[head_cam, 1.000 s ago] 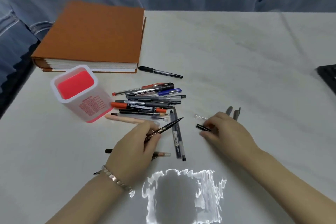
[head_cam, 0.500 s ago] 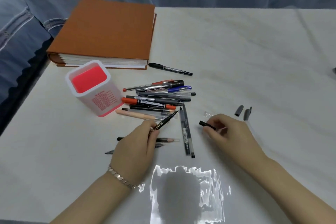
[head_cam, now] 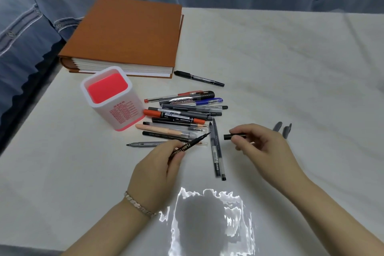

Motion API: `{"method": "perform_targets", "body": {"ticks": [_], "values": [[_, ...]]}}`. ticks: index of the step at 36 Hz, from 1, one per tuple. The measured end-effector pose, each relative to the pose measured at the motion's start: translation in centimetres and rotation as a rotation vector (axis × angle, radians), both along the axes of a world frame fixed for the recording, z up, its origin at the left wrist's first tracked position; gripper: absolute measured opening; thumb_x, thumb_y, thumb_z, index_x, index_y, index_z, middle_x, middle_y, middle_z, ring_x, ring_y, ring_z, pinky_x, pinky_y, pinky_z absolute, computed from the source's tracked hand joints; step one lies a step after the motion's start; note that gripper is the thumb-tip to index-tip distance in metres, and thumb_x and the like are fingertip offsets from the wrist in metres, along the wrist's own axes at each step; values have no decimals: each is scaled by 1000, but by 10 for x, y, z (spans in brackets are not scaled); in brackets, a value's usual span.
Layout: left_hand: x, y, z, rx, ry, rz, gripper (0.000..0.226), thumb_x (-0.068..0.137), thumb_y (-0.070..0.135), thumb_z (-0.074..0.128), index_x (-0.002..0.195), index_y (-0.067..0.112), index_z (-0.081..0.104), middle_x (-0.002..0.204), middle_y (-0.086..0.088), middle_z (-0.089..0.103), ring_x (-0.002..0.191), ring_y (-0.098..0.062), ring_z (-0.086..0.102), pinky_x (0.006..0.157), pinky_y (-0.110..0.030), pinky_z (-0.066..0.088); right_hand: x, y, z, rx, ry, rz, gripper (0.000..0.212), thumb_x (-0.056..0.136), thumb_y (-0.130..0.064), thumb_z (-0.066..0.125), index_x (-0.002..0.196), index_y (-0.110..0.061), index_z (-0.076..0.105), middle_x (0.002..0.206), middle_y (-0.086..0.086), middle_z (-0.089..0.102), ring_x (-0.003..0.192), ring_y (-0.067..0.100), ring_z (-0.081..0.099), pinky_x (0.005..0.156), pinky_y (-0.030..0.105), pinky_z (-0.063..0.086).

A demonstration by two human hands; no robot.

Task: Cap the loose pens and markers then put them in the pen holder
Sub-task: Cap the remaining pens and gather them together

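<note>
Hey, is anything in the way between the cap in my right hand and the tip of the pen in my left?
Nothing visible. The cap in the right hand and the pen in the left hand face each other across an open gap. Two grey pens lie on the table under it, not between them.

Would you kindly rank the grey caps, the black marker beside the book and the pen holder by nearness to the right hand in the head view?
1. grey caps, just beyond the right hand.
2. black marker, farther back beside the book.
3. pen holder, across on the left.
</note>
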State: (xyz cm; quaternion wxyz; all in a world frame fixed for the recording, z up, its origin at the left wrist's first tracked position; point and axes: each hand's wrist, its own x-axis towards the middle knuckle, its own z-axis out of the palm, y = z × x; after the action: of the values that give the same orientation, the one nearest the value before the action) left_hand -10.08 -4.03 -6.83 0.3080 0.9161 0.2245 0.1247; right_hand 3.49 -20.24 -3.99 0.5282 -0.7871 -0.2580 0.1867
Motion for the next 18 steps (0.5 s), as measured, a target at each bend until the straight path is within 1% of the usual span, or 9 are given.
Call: {"method": "perform_targets", "body": {"ticks": [2,4,6,9,11,13,15,18], "values": [[0,2,-2,-17,13,-19,30,83,35,39,102,24,60,77,26,50,69,3,47,59,-6,32,0,1,0,2,0,11,25,81,-14,63,74,-38,62,68,-29,64,73,11,61,69,15,46],[0,3,-2,-23,24,-43,31,83,35,38,102,24,60,82,21,53,74,2,46,62,-5,34,0,3,-1,1,-4,18,25,81,-14,63,74,-38,62,66,-28,64,73,9,60,68,10,44],[0,4,-2,-27,29,-60,31,84,38,36,101,25,59,84,18,54,78,-1,48,64,-6,35,0,4,-3,0,-7,26,26,81,-14,63,73,-39,61,68,-30,64,72,8,60,67,9,44],[0,3,0,-31,3,-89,41,82,46,28,99,26,59,84,18,55,85,-4,49,63,-14,37,-1,5,-6,2,-14,27,27,81,-14,63,73,-39,62,70,-31,63,72,8,60,69,14,45],[0,2,1,-26,-12,-98,42,81,46,27,100,26,59,85,16,58,88,-5,49,68,-19,39,-1,6,-7,2,-23,31,27,81,-14,63,73,-39,62,70,-31,63,72,7,60,68,12,44],[1,2,2,-25,-15,-104,40,82,45,28,100,28,59,87,11,62,88,-5,49,73,-21,39,-1,6,-8,5,-28,26,27,81,-15,63,73,-40,62,73,-31,63,73,6,60,68,9,44],[1,2,3,-28,-21,-111,32,83,44,29,98,33,55,88,9,64,88,-6,50,73,-22,39,-1,5,-10,12,-19,14,27,81,-15,63,73,-40,62,74,-31,64,74,7,61,68,9,44],[1,2,3,-18,-24,-125,25,84,43,30,100,36,47,88,7,65,87,-6,50,74,-22,40,-2,4,-10,10,-13,12,27,81,-14,63,73,-40,62,72,-31,64,74,7,61,67,8,44]]}}
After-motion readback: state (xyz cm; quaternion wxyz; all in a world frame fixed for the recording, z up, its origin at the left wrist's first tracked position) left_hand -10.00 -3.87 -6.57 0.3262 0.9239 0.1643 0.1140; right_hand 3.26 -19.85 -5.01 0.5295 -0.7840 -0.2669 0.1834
